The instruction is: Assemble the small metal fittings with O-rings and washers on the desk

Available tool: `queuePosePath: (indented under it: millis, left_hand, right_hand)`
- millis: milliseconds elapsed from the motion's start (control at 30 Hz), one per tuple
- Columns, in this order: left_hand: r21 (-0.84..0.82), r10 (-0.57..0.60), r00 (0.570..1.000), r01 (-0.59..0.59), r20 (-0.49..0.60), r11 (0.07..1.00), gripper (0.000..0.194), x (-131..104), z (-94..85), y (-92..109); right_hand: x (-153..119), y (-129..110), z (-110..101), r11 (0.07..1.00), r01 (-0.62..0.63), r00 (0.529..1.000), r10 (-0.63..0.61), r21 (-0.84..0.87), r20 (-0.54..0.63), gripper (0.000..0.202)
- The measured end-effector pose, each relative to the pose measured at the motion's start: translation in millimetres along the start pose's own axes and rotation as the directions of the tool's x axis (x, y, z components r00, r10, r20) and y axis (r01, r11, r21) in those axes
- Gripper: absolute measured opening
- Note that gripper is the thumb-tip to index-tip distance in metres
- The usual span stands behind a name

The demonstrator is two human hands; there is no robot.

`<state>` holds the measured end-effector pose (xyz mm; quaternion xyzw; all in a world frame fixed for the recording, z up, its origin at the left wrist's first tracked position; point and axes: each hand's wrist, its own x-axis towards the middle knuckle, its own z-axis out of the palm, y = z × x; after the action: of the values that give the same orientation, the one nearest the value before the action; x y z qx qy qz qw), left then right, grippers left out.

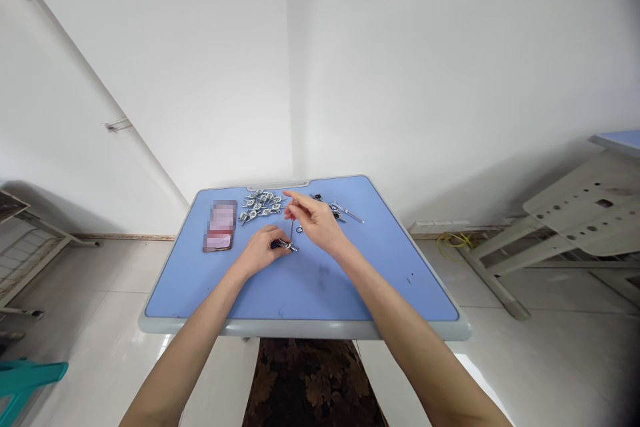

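Observation:
My left hand is closed on a small silvery metal fitting, holding it low over the desk's middle; the fingers cover much of it. Above it, my right hand pinches a thin screwdriver with a reddish handle. Its slim shaft points straight down and its tip meets the fitting, as far as I can see. Just beside the shaft lies a small dark ring. Behind my hands sits a pile of similar silvery metal fittings with round parts and pins.
The blue desk has a grey raised rim and stands against a white wall. A phone lies at its left. More metal and dark parts lie behind my right hand. Another desk stands right; a teal stool is lower left.

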<state>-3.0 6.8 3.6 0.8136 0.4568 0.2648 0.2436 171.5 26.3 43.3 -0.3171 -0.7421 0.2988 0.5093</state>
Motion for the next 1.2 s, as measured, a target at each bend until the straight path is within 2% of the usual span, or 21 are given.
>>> queuePosePath:
  millis: [100, 233, 333, 433, 500, 600, 700, 767, 900, 967, 1100, 1200]
  left_hand:
    - [-0.011, 0.008, 1.000, -0.008, -0.003, 1.000, 0.007, 0, 1.2, 0]
    - [-0.018, 0.009, 1.000, -0.009, 0.003, 1.000, 0.008, 1, 2.2, 0]
    - [-0.020, 0.018, 1.000, -0.018, 0.000, 1.000, 0.009, 1, 2.3, -1]
    - [-0.040, 0.033, 0.999, -0.033, -0.002, 0.999, 0.009, 2, 2.4, -1]
    - [-0.040, 0.026, 1.000, -0.026, 0.001, 0.999, 0.009, 2, 2.6, -2]
    - [-0.014, -0.002, 1.000, 0.002, 0.011, 1.000, 0.009, 1, 2.7, -1]
    - [-0.001, -0.011, 1.000, 0.011, 0.014, 1.000, 0.008, 1, 2.5, 0]
    - [-0.003, -0.007, 1.000, 0.007, 0.014, 1.000, 0.009, 1, 2.4, 1]
    - [-0.009, 0.004, 1.000, -0.004, 0.010, 1.000, 0.009, 2, 3.2, -1]
    - [-0.013, 0.006, 1.000, -0.006, 0.002, 1.000, 0.008, 1, 3.8, -2]
    - [-0.019, 0.001, 1.000, -0.001, -0.002, 1.000, 0.007, 1, 4.2, -2]
    - [-0.014, 0.002, 1.000, -0.002, -0.004, 1.000, 0.007, 1, 3.5, -1]
  right_hand:
    - [1, 2, 6, 1.000, -0.001, 0.998, 0.000, -0.015, -0.063, 0.026]
    - [2, 6, 9, 0.987, 0.034, 0.989, -0.055, -0.154, -0.135, 0.019]
    - [1, 3, 3, 0.986, 0.059, 0.996, -0.067, -0.155, -0.050, 0.026]
    - [-1, -3, -3, 0.998, 0.053, 0.997, -0.051, -0.037, 0.055, 0.034]
    - [-1, -4, -4, 1.000, 0.028, 0.999, -0.028, 0.000, 0.021, 0.031]
    - [-1, -1, -1, 0.994, 0.051, 0.997, -0.057, -0.092, -0.060, 0.022]
    - [0, 1, -2, 0.960, 0.128, 0.989, -0.141, -0.248, -0.034, 0.022]
    - [-1, 0, -4, 0.947, 0.147, 0.988, -0.152, -0.285, 0.004, 0.027]
    - [-2, -4, -6, 0.986, 0.130, 0.989, -0.122, -0.104, 0.080, 0.038]
    - [-2, -6, -4, 0.990, 0.112, 0.993, -0.108, -0.082, 0.049, 0.033]
    - [-2, -3, 0, 0.962, 0.095, 0.987, -0.125, -0.257, -0.102, 0.013]
    - [-4, 0, -2, 0.934, 0.098, 0.986, -0.139, -0.343, -0.096, 0.017]
